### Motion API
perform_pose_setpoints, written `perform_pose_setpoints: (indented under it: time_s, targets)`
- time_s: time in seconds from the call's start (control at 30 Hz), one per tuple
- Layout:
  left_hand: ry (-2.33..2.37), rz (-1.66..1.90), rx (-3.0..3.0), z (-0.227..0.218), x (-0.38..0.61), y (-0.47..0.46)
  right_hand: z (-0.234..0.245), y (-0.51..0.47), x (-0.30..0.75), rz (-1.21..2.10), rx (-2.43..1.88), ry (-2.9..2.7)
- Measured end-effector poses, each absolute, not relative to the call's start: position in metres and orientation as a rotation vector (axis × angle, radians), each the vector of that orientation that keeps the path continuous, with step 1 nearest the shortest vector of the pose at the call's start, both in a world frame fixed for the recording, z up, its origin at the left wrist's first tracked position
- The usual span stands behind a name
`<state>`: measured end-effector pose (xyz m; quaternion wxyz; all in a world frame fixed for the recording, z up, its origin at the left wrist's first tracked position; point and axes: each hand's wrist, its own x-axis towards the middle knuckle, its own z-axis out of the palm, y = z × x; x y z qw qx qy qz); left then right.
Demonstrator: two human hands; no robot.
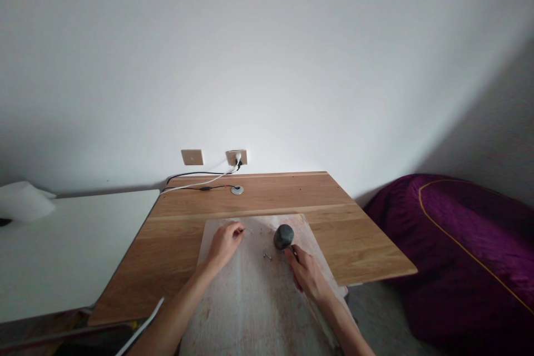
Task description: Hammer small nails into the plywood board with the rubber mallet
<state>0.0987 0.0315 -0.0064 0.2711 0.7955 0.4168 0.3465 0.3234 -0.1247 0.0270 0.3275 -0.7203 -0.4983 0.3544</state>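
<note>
Left hand [224, 243] is pinching a small nail [244, 230] upright on the board [250, 300], grip narrow around it. Right hand [307, 277] is gripping the mallet [284, 237] by its handle, head hovering just right of the nail. A loose nail [267, 256] is lying between them. Board's sitting on the bench [354, 245].

This looks like a room in a home, used for small handwork. A plain white wall [267, 55] has two sockets [236, 157] just above the far edge of a wooden surface [354, 233], with cables [196, 181] plugged in. A purple beanbag [459, 256] sits on the floor to the right. A white surface [62, 250] stands at the left. A worn board [254, 295] lies on the wood.
</note>
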Motion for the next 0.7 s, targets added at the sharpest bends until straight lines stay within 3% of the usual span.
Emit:
perform_pose_setpoints:
  time_s: [0.4,0.7]
  targets:
    - [1.134,0.96,2.003,-0.009,0.101,0.028,0.032,-0.125,0.32,0.946,-1.859,-1.332]
    - [1.128,1.003,2.003,-0.008,0.102,0.03,0.065,-0.078,0.281,1.008,-1.74,-1.409]
